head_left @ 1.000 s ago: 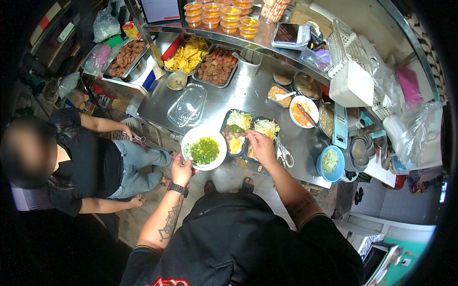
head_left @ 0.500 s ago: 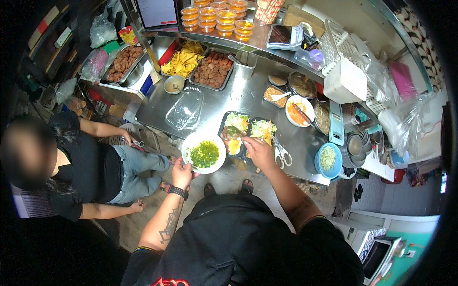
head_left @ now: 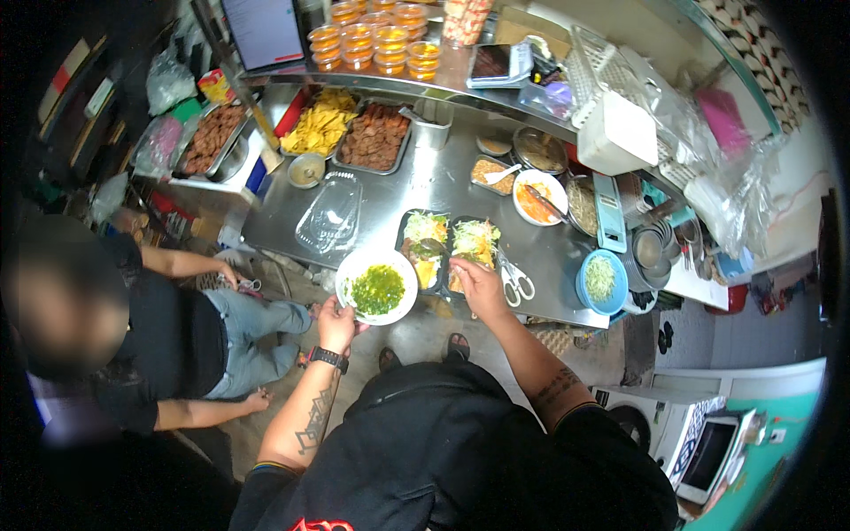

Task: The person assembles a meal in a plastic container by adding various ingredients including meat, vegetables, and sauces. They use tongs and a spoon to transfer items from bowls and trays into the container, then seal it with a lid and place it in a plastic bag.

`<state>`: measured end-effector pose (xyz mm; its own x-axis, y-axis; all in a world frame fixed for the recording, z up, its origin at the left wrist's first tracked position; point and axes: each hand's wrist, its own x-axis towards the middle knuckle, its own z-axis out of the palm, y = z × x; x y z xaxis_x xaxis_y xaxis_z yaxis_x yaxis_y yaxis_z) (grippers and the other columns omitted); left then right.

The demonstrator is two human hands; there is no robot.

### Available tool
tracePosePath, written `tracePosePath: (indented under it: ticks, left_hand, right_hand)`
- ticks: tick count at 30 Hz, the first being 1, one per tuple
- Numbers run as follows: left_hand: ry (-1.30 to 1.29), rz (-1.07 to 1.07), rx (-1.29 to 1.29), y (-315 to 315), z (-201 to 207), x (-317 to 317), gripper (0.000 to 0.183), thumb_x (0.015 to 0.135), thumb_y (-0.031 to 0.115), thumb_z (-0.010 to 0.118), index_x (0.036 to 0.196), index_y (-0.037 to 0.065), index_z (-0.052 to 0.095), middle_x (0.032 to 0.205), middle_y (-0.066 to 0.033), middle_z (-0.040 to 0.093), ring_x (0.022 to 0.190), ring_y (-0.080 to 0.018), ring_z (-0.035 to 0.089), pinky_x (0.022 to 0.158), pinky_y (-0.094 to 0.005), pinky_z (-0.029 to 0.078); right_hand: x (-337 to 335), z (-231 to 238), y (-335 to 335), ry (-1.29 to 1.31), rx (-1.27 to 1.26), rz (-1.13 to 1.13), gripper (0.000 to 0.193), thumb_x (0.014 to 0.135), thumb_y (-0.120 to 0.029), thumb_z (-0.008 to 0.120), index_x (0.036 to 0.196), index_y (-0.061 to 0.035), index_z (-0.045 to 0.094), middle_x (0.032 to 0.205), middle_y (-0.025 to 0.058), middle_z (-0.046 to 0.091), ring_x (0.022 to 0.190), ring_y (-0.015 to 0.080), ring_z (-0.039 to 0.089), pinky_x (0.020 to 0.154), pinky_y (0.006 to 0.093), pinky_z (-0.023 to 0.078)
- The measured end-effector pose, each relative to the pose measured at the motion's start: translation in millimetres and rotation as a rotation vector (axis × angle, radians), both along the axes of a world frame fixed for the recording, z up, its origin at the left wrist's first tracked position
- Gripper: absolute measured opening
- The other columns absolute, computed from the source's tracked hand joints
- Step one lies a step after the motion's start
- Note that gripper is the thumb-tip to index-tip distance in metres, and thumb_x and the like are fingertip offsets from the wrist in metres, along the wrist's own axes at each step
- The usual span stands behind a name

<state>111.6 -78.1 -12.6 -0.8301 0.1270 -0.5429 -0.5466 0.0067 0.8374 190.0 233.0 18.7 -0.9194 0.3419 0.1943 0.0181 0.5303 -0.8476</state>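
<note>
1. The left hand [head_left: 336,326] is gripping a white bowl [head_left: 411,283] by its near-left side, the thumb pressing at the rim.
2. The bowl is carrying a chopped green mix [head_left: 376,289] in a glossy liquid, and it is sitting in view at the counter's near edge, just beside the left tray.
3. The right hand [head_left: 480,288] is reaching to the near part of the right tray [head_left: 498,235], its fingertips drawing together in a narrow pinch — whether they are holding anything, I cannot tell.
4. The left tray [head_left: 399,234], black, is holding pale shreds, a dark green-topped portion and something yellow; the right tray is lying alongside with shreds at its far end, its near end partly hiding behind the hand.
5. White-handled scissors [head_left: 511,274] are lying just right of the right tray.
6. On the steel counter [head_left: 452,186], a clear plastic container [head_left: 329,212] is resting to the left; browned meat [head_left: 376,137] and yellow pieces [head_left: 320,122] are filling trays beyond it.
7. To the right, orange shreds [head_left: 534,205] are filling another white bowl — and a blue basin [head_left: 584,296] is holding pale green shreds.
8. Another person [head_left: 177,327] is standing at the left, well apart from the trays.
</note>
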Motion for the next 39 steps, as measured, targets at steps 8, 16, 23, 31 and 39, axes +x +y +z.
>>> tracePosePath:
  ticks: [8,16,23,31,39]
  left_hand:
    - [-0.064,-0.26,0.106,77,18,-6,0.037,0.097,0.001,0.047,0.134,0.004,0.047,0.107,-0.0141,0.07,0.078,-0.0212,0.073,0.067,-0.0338,0.066]
    - [-0.07,-0.688,0.112,261,17,27,0.038,0.098,-0.001,0.048,0.136,0.001,0.05,0.117,-0.0135,0.069,0.093,-0.0251,0.074,0.066,-0.0354,0.067]
    - [-0.192,-0.587,-0.023,391,-51,43,0.052,0.092,-0.001,0.051,0.143,-0.003,0.043,0.117,-0.0219,0.066,0.082,-0.0299,0.074,0.05,-0.0355,0.064]
    - [-0.099,-0.753,-0.19,433,-25,33,0.054,0.093,0.004,0.057,0.143,-0.005,0.04,0.114,-0.0255,0.066,0.073,-0.0259,0.074,0.057,-0.0341,0.064]
    - [0.69,-0.72,-0.55,377,20,-105,0.032,0.088,0.026,0.064,0.11,0.005,0.075,0.09,-0.0238,0.073,0.083,-0.0398,0.072,0.078,-0.0469,0.058]
  right_hand:
    - [69,20,21,-0.16,-0.305,-0.195,0.038,0.101,-0.026,0.065,0.13,-0.0015,0.066,0.118,0.0096,0.067,0.103,0.0162,0.061,0.091,0.0311,0.049]
    - [179,52,126,-0.033,-0.026,-0.705,0.055,0.092,-0.017,0.068,0.143,-0.0033,0.052,0.127,0.0139,0.057,0.112,0.0249,0.055,0.097,0.0395,0.046]
    - [180,51,189,-0.002,0.065,-0.568,0.045,0.09,-0.012,0.071,0.132,-0.0013,0.059,0.122,0.0144,0.058,0.11,0.0271,0.058,0.097,0.0381,0.046]
    - [70,53,249,0.051,0.19,-0.233,0.031,0.087,-0.014,0.075,0.117,-0.0064,0.069,0.117,0.0143,0.062,0.107,0.0325,0.06,0.093,0.0431,0.048]
    - [-151,0,299,-0.119,0.696,-0.033,0.029,0.092,-0.018,0.068,0.119,-0.0073,0.067,0.127,0.0169,0.062,0.114,0.0329,0.06,0.098,0.0469,0.046]
